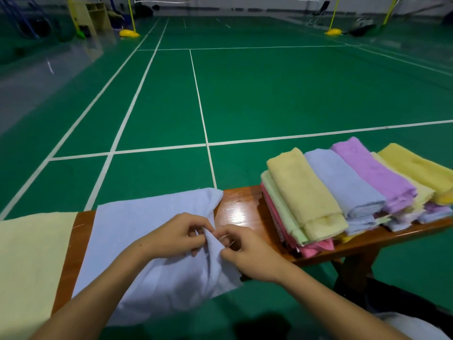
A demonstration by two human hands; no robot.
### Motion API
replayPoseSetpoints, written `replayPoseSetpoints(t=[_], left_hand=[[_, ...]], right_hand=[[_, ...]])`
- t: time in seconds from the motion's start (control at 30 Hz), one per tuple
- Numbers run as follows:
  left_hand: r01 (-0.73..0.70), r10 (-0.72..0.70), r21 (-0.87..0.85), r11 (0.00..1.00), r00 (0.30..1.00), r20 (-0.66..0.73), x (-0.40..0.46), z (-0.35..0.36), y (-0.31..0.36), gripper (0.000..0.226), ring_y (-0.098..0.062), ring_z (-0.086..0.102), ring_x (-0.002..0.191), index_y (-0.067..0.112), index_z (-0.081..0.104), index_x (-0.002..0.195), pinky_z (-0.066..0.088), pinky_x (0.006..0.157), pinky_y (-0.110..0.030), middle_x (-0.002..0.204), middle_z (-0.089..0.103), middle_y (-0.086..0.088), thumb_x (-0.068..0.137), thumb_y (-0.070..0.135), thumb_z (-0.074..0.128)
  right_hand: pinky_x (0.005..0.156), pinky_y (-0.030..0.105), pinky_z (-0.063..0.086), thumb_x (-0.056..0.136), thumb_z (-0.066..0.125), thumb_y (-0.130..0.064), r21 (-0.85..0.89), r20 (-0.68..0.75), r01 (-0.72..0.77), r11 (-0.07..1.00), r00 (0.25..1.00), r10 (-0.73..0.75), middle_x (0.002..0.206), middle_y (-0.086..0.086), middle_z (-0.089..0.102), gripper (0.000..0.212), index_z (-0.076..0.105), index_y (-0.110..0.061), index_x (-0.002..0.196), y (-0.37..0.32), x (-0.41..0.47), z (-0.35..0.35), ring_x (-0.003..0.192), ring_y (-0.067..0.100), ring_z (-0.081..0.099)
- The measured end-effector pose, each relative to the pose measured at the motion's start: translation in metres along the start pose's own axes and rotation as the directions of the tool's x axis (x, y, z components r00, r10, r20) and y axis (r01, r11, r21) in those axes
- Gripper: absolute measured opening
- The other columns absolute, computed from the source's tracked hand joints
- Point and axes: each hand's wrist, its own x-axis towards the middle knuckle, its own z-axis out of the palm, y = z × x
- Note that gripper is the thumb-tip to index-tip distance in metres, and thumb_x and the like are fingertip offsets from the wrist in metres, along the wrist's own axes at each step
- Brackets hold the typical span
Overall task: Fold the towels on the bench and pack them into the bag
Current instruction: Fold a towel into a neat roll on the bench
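Head view, looking down at a wooden bench (241,212) that stands on a green court floor (269,94) marked with white lines. A pale blue towel (137,241) lies spread across the bench, its near edge hanging over the front. Both hands meet at the towel's right edge: the left hand (176,235) has its fingers curled and pinches a raised ridge of the cloth, and the right hand (247,251) — just to the right of the left hand, fingertips nearly touching it — pinches the same ridge from the other side. Between the two hands the cloth stands up in a narrow fold.

Well to the left of the left hand, a pale yellow towel (29,266) lies flat on the bench and drapes over its front edge. To the right of the right hand, past a bare glossy strip of bench, lies a row of folded towels (343,192) — tan, blue, purple and yellow on top, with green, pink and other colours beneath, each pile overlapping the next. Beyond the hands, at the far end of the court, stand yellow net posts (334,14) on yellow bases.
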Motion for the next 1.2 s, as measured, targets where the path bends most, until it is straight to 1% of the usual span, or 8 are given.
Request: replayPoseSetpoints(t=[0.17, 0.33, 0.43, 0.57, 0.73, 0.97, 1.13, 1.2], left_hand=[[-0.019, 0.017, -0.016, 1.000, 0.986, -0.163, -0.007, -0.011, -0.002, 0.034, -0.024, 0.073, 0.072, 0.019, 0.080, 0.096, 0.060, 0.063, -0.030, 0.083, 0.076, 0.000, 0.089, -0.007, 0.060], [-0.025, 0.014, -0.048, 0.999, 0.974, -0.225, -0.015, -0.016, -0.005, 0.035, -0.024, 0.073, 0.075, 0.019, 0.081, 0.097, 0.061, 0.060, -0.034, 0.094, 0.078, -0.001, 0.091, -0.008, 0.059], [-0.026, 0.006, -0.074, 0.997, 0.965, -0.261, -0.018, -0.016, -0.006, 0.033, -0.023, 0.072, 0.081, 0.018, 0.080, 0.096, 0.063, 0.063, -0.040, 0.099, 0.077, 0.001, 0.092, -0.007, 0.060], [-0.038, -0.018, -0.187, 0.982, 0.956, -0.291, -0.024, -0.019, -0.010, 0.026, -0.030, 0.071, 0.087, 0.010, 0.078, 0.096, 0.065, 0.073, -0.049, 0.095, 0.075, -0.007, 0.096, -0.010, 0.061], [-0.084, -0.035, -0.340, 0.936, 0.943, -0.331, -0.031, -0.021, -0.009, 0.020, -0.031, 0.071, 0.085, 0.002, 0.077, 0.098, 0.064, 0.079, -0.045, 0.092, 0.072, -0.015, 0.097, -0.012, 0.062], [-0.160, -0.008, -0.403, 0.901, 0.923, -0.384, -0.038, -0.029, -0.010, 0.017, -0.032, 0.067, 0.083, 0.003, 0.076, 0.095, 0.064, 0.078, -0.041, 0.093, 0.070, -0.019, 0.086, 0.005, 0.062], [-0.183, 0.014, -0.397, 0.900, 0.919, -0.393, -0.044, -0.033, -0.013, 0.016, -0.039, 0.068, 0.085, 0.009, 0.078, 0.096, 0.064, 0.077, -0.040, 0.091, 0.072, -0.017, 0.087, 0.008, 0.065], [-0.187, 0.020, -0.399, 0.898, 0.921, -0.388, -0.047, -0.035, -0.013, 0.015, -0.038, 0.068, 0.085, 0.011, 0.078, 0.094, 0.063, 0.077, -0.039, 0.091, 0.072, -0.016, 0.087, 0.008, 0.065]], right_hand=[[0.080, 0.039, 0.058, 0.084, 0.075, -0.017, 0.036, 0.064, -0.056, 0.998, 0.997, 0.054, 0.092, -0.005, 0.071, 0.025, 0.070, -0.025, 0.107, 0.011, -0.006, -0.004, 0.083, 0.012, 0.067], [0.071, 0.034, 0.054, 0.080, 0.088, -0.026, 0.012, 0.075, -0.017, 1.000, 0.997, 0.016, 0.083, -0.005, 0.069, 0.020, 0.071, -0.025, 0.092, 0.017, -0.011, -0.003, 0.074, 0.008, 0.063], [0.067, 0.028, 0.052, 0.086, 0.084, -0.024, -0.009, 0.052, 0.025, 1.000, 0.998, -0.024, 0.080, -0.008, 0.067, 0.015, 0.071, -0.031, 0.082, 0.016, -0.009, -0.004, 0.071, 0.005, 0.060], [0.076, 0.037, 0.057, 0.089, 0.075, -0.029, -0.102, -0.029, 0.068, 0.992, 0.997, -0.071, 0.088, -0.005, 0.074, 0.004, 0.073, -0.030, 0.086, 0.019, 0.003, -0.006, 0.080, 0.011, 0.067], [0.072, 0.021, 0.049, 0.098, 0.067, -0.021, -0.123, -0.154, 0.127, 0.984, 0.977, -0.146, 0.086, -0.017, 0.068, 0.020, 0.063, -0.037, 0.087, 0.008, 0.025, 0.000, 0.083, 0.000, 0.063], [0.095, 0.020, 0.049, 0.099, 0.068, -0.021, -0.011, -0.388, 0.122, 0.992, 0.914, -0.117, 0.122, -0.001, 0.052, 0.007, 0.070, -0.023, 0.105, 0.008, 0.067, 0.018, 0.109, 0.001, 0.056], [0.090, 0.006, 0.045, 0.097, 0.071, -0.008, 0.249, -0.313, 0.152, 0.957, 0.947, -0.069, 0.150, 0.001, 0.050, 0.003, 0.072, -0.007, 0.100, 0.001, 0.075, 0.030, 0.117, -0.027, 0.049], [0.091, 0.005, 0.045, 0.098, 0.070, -0.003, 0.394, -0.275, 0.160, 0.905, 0.960, -0.050, 0.152, -0.001, 0.051, 0.002, 0.072, -0.002, 0.098, -0.002, 0.076, 0.033, 0.118, -0.025, 0.053]])
